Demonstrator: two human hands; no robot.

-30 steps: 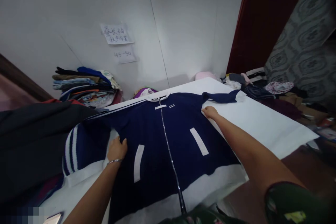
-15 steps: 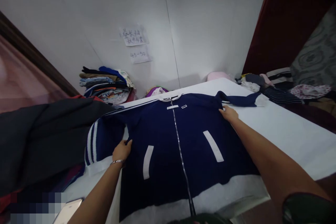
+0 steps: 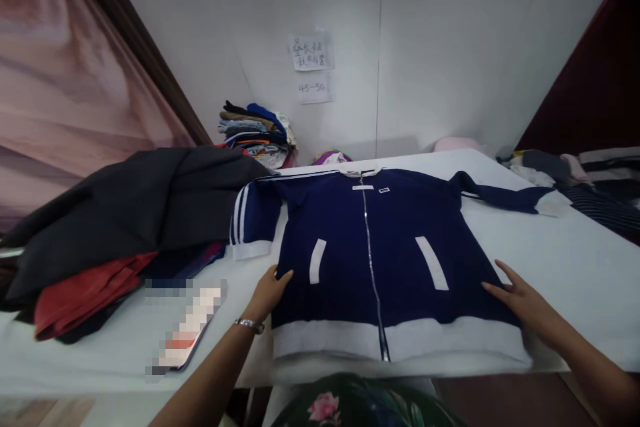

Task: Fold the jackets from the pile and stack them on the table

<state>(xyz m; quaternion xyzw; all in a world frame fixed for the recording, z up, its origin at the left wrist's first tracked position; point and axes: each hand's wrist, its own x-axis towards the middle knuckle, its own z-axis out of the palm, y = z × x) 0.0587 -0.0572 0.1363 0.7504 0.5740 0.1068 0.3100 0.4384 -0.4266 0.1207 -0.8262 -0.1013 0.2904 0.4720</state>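
Observation:
A navy zip jacket (image 3: 335, 227) with white collar, hem, cuffs and pocket strips lies front up on the white table (image 3: 590, 280). Its zipper is closed down most of the front. The sleeve on the left bends down, showing two white stripes; the one on the right stretches outward. My left hand (image 3: 270, 293), a bracelet on its wrist, is at the jacket's left side edge, thumb and forefinger apart. At the opposite edge, my right hand (image 3: 517, 297) is open, thumb and forefinger spread, the thumb tip on or just above the fabric.
Dark grey cloth (image 3: 165, 193) and a red garment (image 3: 95, 293) are heaped on the left. Folded clothes (image 3: 257, 137) are stacked at the back by the wall. A partly pixelated flat object (image 3: 193, 327) lies front left. More clothes (image 3: 595, 203) lie at the far right.
Both hands have let go of the jacket's upper sides and moved down toward its hem. The jacket lies flatter, its hem straighter. The view has swung left.

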